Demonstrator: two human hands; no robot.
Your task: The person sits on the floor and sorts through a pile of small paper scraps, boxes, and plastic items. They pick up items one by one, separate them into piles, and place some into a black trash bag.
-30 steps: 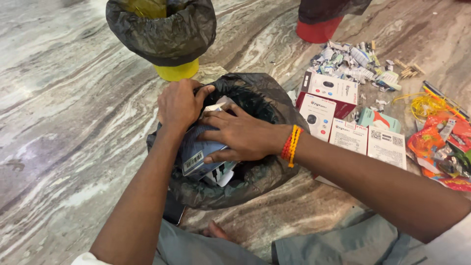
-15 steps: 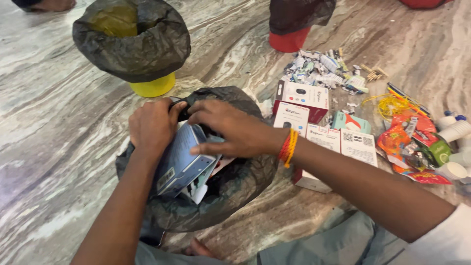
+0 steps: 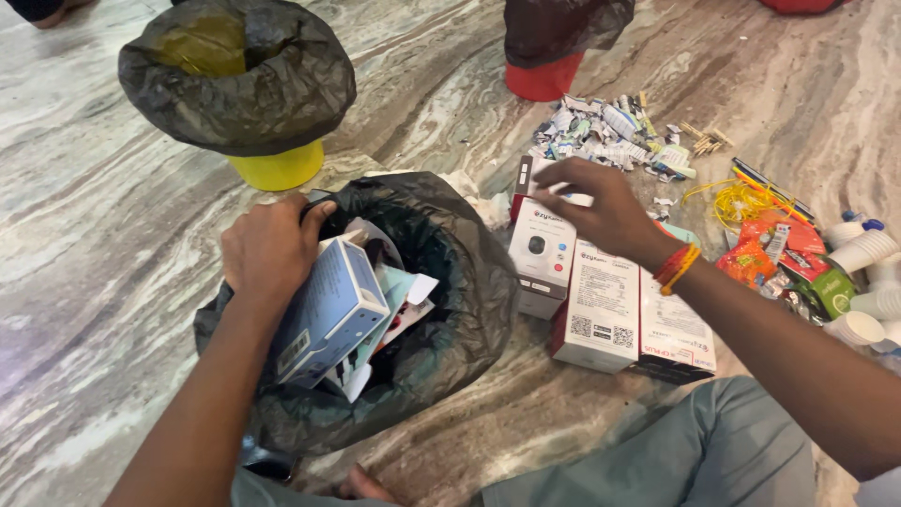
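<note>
My left hand [image 3: 267,252] grips the rim of a black bin bag [image 3: 450,310] on the floor in front of me and rests against a blue-grey carton [image 3: 330,314] standing in the bag among other flattened cartons. My right hand [image 3: 601,208] hovers over a white and red product box [image 3: 542,255] lying just right of the bag, fingers curled on its top edge; a firm hold cannot be made out. Orange and red bangles [image 3: 678,267] circle that wrist. Two more white cartons [image 3: 601,310] lie beside the box.
A yellow bin [image 3: 277,167] lined with a black bag stands at the back left, a red bin [image 3: 544,77] with a dark liner at the back centre. Torn paper scraps [image 3: 610,127], yellow wire [image 3: 737,202], snack wrappers [image 3: 770,249] and white paper cups [image 3: 859,253] litter the marble floor on the right.
My right hand has left the bag and swung right to the white and red box. My left hand stays at the bag's rim beside the blue-grey carton.
</note>
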